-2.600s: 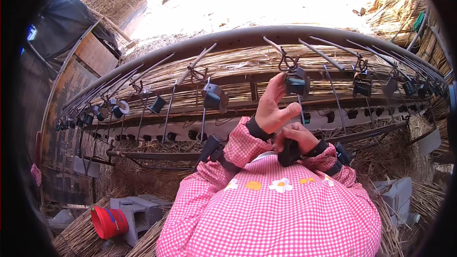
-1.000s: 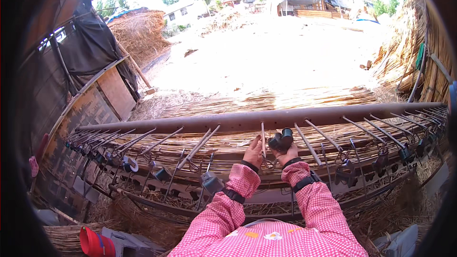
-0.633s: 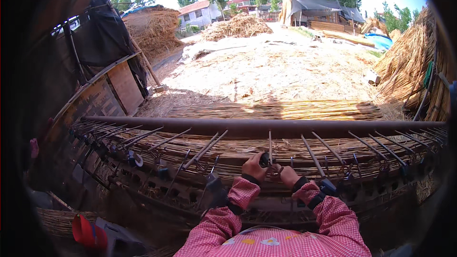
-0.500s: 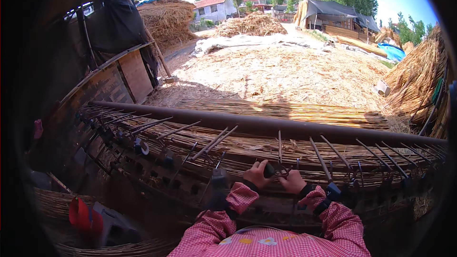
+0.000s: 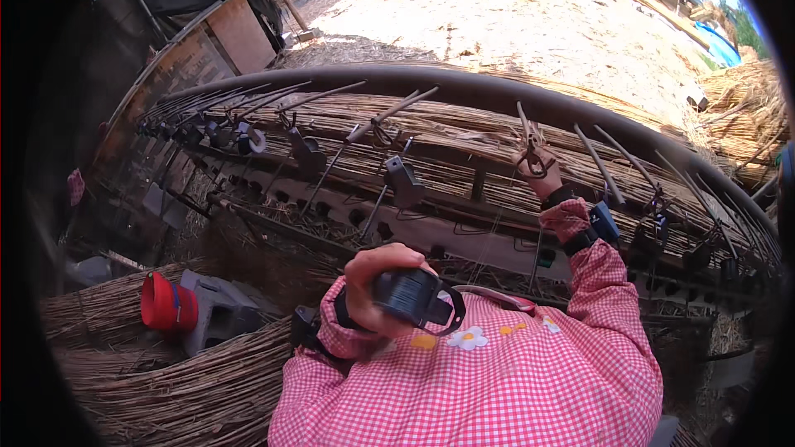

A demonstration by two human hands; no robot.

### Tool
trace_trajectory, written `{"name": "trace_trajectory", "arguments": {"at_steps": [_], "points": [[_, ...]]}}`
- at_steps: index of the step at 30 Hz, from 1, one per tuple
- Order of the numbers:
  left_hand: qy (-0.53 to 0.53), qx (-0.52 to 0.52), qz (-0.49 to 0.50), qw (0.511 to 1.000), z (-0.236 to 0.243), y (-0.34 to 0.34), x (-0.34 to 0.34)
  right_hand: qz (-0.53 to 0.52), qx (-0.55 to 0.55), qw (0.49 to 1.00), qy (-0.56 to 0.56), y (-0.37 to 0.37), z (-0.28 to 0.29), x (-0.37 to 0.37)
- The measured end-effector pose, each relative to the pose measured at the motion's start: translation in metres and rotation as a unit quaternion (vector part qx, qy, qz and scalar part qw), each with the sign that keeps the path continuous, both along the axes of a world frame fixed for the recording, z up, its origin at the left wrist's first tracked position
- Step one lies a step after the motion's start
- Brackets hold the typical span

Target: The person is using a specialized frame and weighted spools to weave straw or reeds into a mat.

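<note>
My left hand [image 5: 364,290], low in front of the pink checked smock, is closed round a dark bobbin [image 5: 404,290] wound with cord, with a black loop at one side. My right hand [image 5: 546,182] is raised at the rack, its fingers around a dark wire loop [image 5: 534,162] at the end of a metal rod [image 5: 522,116]. Other rods hang from the curved pipe [image 5: 397,79], with weights such as this dark block [image 5: 404,182] below them. Layers of dry reeds [image 5: 447,116] lie along the rack behind my hands.
A red bucket [image 5: 170,302] and concrete blocks [image 5: 215,314] sit at lower left among reed bundles [image 5: 166,389]. A panelled wall [image 5: 240,25] with dark sheeting stands on the left. Beyond the pipe is straw-strewn ground [image 5: 464,16], with reed piles [image 5: 737,108] at the right.
My left hand has left the rack and come down toward my body with the bobbin. My right hand stays up at the wire loop. The view has tilted downward.
</note>
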State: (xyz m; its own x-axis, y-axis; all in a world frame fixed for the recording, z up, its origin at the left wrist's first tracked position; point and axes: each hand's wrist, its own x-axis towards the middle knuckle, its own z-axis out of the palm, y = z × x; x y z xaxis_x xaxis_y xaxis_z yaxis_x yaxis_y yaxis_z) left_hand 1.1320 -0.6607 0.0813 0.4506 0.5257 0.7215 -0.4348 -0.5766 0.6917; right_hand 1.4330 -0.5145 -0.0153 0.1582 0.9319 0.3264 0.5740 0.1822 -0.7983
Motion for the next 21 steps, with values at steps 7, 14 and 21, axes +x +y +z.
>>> {"name": "trace_trajectory", "arguments": {"at_steps": [7,14,21], "points": [[-0.112,0.337,0.108,0.928,0.036,-0.005,0.048,0.519,-0.116,0.681,0.503,-0.173,0.121,-0.086],[0.274,0.314,0.08,0.906,-0.053,0.043,0.108,0.618,0.113,0.637,0.446,-0.17,0.116,-0.085],[0.574,0.399,0.414,0.583,-0.067,0.127,0.095,0.482,-0.26,0.653,0.522,-0.15,0.078,-0.062]]}}
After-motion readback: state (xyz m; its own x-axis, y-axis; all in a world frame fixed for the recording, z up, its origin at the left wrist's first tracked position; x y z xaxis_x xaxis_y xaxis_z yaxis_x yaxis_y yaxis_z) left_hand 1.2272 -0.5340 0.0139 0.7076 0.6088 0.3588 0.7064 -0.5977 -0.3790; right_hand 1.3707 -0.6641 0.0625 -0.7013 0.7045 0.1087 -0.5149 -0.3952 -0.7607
